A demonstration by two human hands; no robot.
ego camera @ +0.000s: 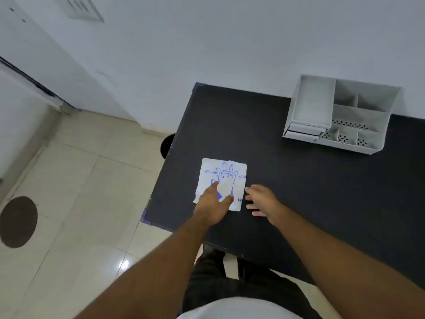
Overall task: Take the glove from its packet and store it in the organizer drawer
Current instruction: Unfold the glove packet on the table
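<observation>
Flat on the packet (222,178) rests the left hand (212,204) (fingers spread).

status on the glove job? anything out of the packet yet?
Done: nothing yet. No glove is visible outside the packet, which lies flat on the black table.
In hand: the left hand rests on the packet; the right hand is open beside its right edge.
Left: pull a glove out and store it in the organizer drawer at the table's far side.
</observation>
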